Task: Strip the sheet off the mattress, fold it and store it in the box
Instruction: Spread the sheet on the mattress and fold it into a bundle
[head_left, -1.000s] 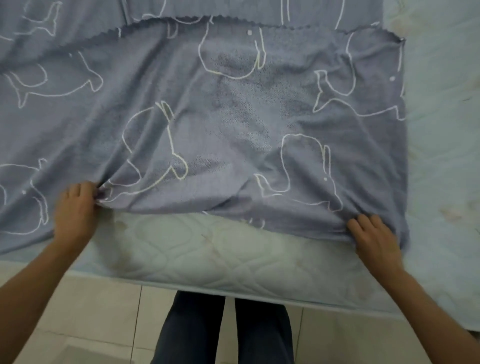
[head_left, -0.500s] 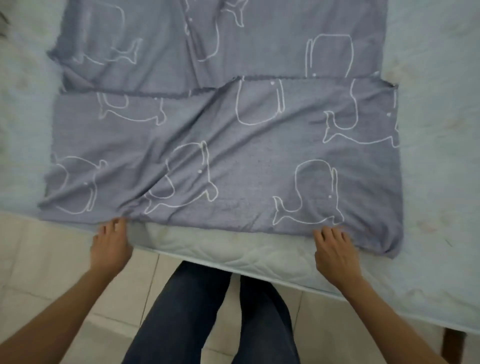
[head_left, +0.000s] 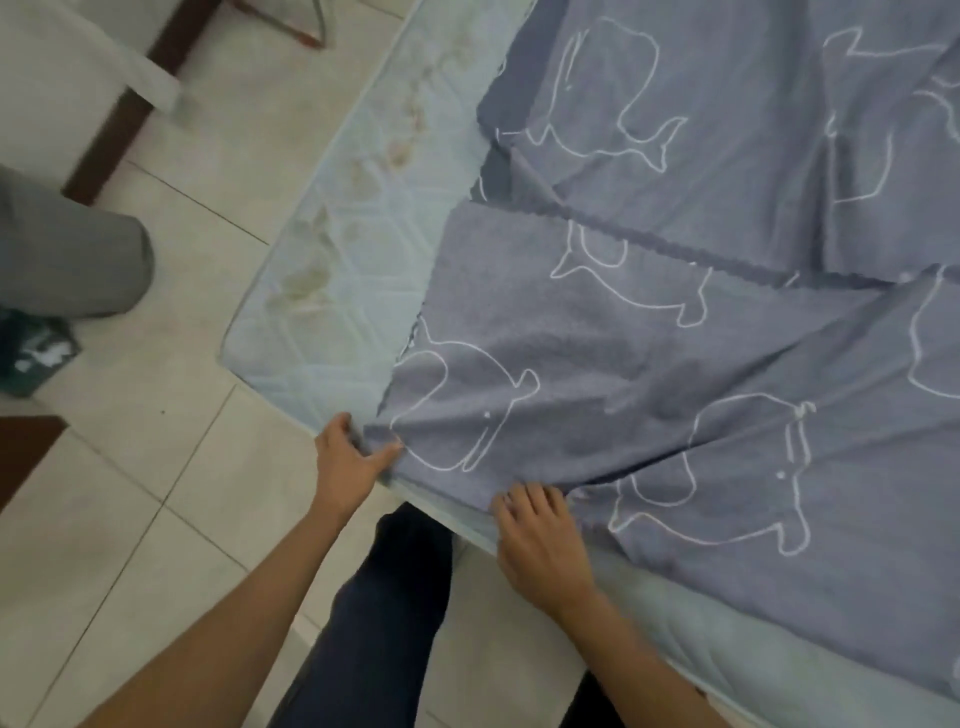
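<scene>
A grey-blue sheet printed with white whale outlines lies partly folded on the pale quilted mattress. Its upper layer ends in a scalloped edge that crosses the middle. My left hand pinches the sheet's near left corner at the mattress edge, thumb on top of the cloth. My right hand rests on the sheet's near edge a little to the right, fingers curled over the fabric. The box is not in view.
Pale floor tiles run left of and below the mattress. A second person's grey trouser leg stands at far left, beside a dark green object. Dark wooden furniture legs are at top left. My own dark trousers touch the mattress edge.
The view has swung left towards the mattress's corner. My left hand has taken hold of the sheet's near left corner, and my right hand has moved left along the near edge, closer to it.
</scene>
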